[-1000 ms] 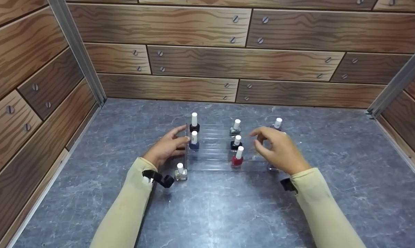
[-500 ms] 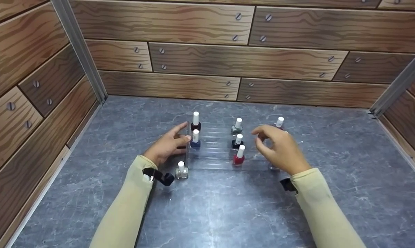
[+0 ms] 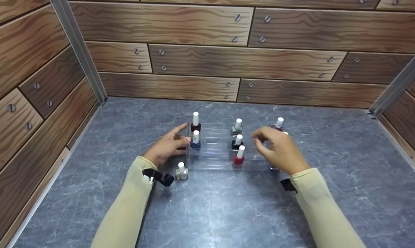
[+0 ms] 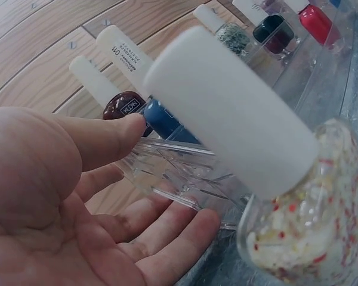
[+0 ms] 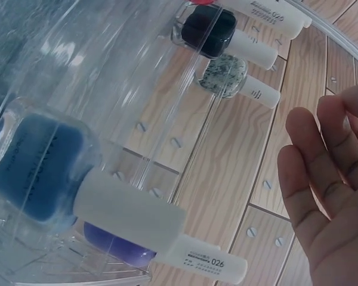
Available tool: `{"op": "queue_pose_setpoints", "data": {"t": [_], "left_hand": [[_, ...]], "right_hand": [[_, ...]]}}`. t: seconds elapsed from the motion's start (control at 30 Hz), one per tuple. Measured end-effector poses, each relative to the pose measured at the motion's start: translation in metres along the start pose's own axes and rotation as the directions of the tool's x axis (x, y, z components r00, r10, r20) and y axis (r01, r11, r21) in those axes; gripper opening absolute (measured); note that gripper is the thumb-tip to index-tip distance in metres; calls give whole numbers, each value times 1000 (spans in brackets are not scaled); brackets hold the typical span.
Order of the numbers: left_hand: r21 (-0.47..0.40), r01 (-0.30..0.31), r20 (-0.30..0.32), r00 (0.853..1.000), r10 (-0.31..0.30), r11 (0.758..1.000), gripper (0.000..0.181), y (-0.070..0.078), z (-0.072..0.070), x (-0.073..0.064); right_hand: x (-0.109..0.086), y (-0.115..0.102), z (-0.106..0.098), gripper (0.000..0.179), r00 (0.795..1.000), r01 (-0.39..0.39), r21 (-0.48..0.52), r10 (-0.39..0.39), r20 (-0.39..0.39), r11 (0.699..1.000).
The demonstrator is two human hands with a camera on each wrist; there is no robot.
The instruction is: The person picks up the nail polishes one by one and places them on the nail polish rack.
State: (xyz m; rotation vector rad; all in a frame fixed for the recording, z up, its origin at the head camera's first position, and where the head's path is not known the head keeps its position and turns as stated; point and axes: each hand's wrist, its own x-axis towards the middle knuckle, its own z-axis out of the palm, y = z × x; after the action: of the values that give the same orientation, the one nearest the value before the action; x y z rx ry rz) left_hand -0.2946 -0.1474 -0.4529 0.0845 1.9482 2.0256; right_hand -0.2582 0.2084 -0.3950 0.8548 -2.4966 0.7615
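Observation:
A clear stepped display rack (image 3: pixel 214 155) holds several nail polish bottles with white caps. My left hand (image 3: pixel 167 146) touches the rack's left end with extended fingers, its thumb tip beside a blue bottle (image 3: pixel 195 143). Behind that stands a dark red bottle (image 3: pixel 195 127). Just outside the rack, near the left wrist, is a clear bottle with coloured flecks (image 4: pixel 310 220). My right hand (image 3: pixel 279 148) hovers over the rack's right part, fingers loosely bent and holding nothing. Left of it stand glittery (image 3: pixel 236 130), near-black (image 3: pixel 237 145) and red (image 3: pixel 238 160) bottles.
Partly hidden behind the right hand are more bottles; the right wrist view shows a blue one (image 5: pixel 39 170) and a purple one (image 5: pixel 116 244). Wood-patterned walls (image 3: pixel 166 86) enclose the grey marbled table (image 3: pixel 207 210) at the back and both sides.

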Motion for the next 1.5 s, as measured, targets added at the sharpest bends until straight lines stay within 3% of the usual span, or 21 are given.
{"op": "queue_pose_setpoints", "data": {"t": [0.33, 0.57, 0.8, 1.03, 1.23, 1.5], "left_hand": [[-1, 3, 5, 1000, -3, 1000, 73, 0, -2, -1], [2, -4, 12, 1000, 4, 1000, 73, -1, -2, 1], [5, -13, 29, 1000, 13, 1000, 74, -1, -3, 1], [8, -8, 31, 999, 7, 1000, 74, 0, -4, 2], [16, -18, 31, 999, 18, 1000, 73, 1, -4, 3], [20, -8, 28, 1000, 7, 1000, 71, -2, -4, 2]], "right_hand": [[0, 1, 0, 16, 999, -6, -22, 5, -51, 1000], [0, 1, 2, 15, 999, -2, -5, 2, -42, 1000], [1, -9, -2, 18, 992, 82, 17, -80, -98, 996], [3, -19, 4, 18, 988, 114, 39, -109, -105, 993], [2, -39, 29, 20, 986, 167, -6, -167, -4, 986], [2, -79, 65, 20, 971, 94, -35, -84, 222, 995]]}}
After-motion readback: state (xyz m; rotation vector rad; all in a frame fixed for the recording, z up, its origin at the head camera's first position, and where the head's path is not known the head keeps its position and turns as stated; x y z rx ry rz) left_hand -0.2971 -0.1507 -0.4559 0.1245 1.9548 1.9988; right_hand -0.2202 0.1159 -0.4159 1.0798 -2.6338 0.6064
